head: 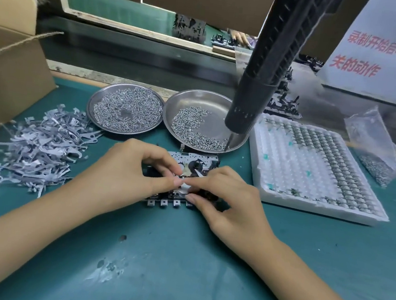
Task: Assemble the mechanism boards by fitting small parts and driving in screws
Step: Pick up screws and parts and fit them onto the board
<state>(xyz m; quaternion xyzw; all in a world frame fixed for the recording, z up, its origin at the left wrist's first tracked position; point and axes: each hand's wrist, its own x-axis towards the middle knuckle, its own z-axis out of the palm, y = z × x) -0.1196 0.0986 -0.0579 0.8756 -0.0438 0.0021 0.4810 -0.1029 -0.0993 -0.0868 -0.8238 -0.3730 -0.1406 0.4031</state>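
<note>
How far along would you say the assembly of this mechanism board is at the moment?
Still mid-fitting, it seems. The mechanism board lies on the mat, already carrying several parts. The left hand and right hand are pressing a small flat metal piece onto it. The hanging screwdriver is untouched, so screws from the dish remain to be driven.

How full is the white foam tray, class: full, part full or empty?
Part full. The white foam tray has small metal parts filling its right and far pockets, while its left and near pockets are mostly bare.
</note>
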